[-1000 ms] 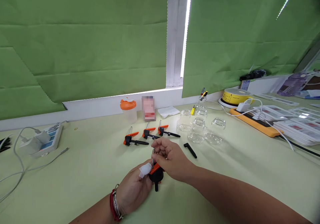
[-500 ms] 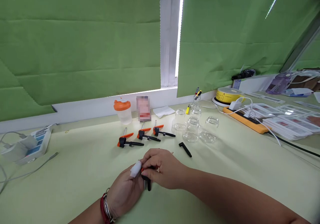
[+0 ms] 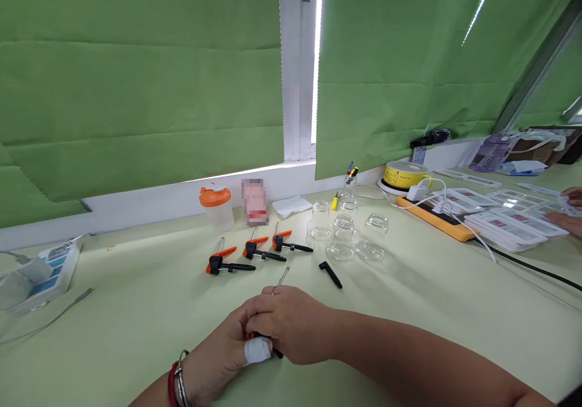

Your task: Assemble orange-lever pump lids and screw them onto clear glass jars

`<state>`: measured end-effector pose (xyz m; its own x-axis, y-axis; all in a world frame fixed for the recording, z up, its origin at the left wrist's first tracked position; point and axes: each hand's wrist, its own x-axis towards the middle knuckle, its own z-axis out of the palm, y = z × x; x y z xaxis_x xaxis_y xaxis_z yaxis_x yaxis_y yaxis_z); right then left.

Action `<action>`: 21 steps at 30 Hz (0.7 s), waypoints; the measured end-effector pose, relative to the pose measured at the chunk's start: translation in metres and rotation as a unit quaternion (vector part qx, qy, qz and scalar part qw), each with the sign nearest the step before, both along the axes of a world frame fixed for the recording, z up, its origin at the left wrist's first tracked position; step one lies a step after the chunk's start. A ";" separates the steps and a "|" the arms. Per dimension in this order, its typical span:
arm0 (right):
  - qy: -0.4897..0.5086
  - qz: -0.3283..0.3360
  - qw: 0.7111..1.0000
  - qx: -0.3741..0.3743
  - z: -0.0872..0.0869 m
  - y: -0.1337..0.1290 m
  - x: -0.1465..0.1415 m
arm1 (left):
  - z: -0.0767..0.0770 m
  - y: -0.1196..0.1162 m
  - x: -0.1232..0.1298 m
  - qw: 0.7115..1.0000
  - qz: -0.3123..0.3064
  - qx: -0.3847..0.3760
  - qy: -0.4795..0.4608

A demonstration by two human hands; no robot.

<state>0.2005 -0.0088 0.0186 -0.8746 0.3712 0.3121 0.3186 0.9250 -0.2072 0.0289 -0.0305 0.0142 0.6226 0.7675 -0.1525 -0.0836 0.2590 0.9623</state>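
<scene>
My left hand [image 3: 227,344], with a white-wrapped thumb, is closed around a black and orange tool [image 3: 278,353], mostly hidden between the hands. Over it lies my right hand [image 3: 295,322], its fingers bent round the same tool. A thin metal rod [image 3: 284,275] sticks out beyond the right knuckles. Behind the hands stand three black and orange tools in a row: left [image 3: 230,266], middle [image 3: 264,253] and right [image 3: 293,246]. A loose black handle piece [image 3: 330,274] lies to their right.
Several glass jars [image 3: 341,237] stand behind the handle piece. Farther back are an orange-lidded cup [image 3: 217,208] and a paper [image 3: 291,206]. Power strips lie left [image 3: 57,273] and right [image 3: 436,220]. Another person's hand [image 3: 566,222] is at the right edge, by white cards [image 3: 509,228].
My left hand has turned, its wrapped thumb now over the tool. Both hands sit slightly lower, and the metal rod shows more. Another person's hands have come into view. The view has shifted slightly.
</scene>
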 end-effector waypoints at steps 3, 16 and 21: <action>-0.008 0.022 1.000 0.018 -0.006 -0.001 -0.002 | 0.006 -0.002 0.004 0.999 0.002 0.017 0.034; -0.075 -0.454 0.885 -0.075 0.015 0.026 0.059 | -0.003 0.014 -0.014 0.981 0.182 -0.012 0.070; -0.155 -0.485 0.856 -0.091 -0.012 0.032 0.082 | -0.003 0.018 -0.015 0.974 0.222 -0.020 0.030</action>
<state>0.2828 0.0231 0.0069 -0.1588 0.9871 -0.0194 0.9839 0.1566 -0.0857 0.0137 -0.0130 0.0108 0.2187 0.9522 -0.2132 -0.1400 0.2469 0.9589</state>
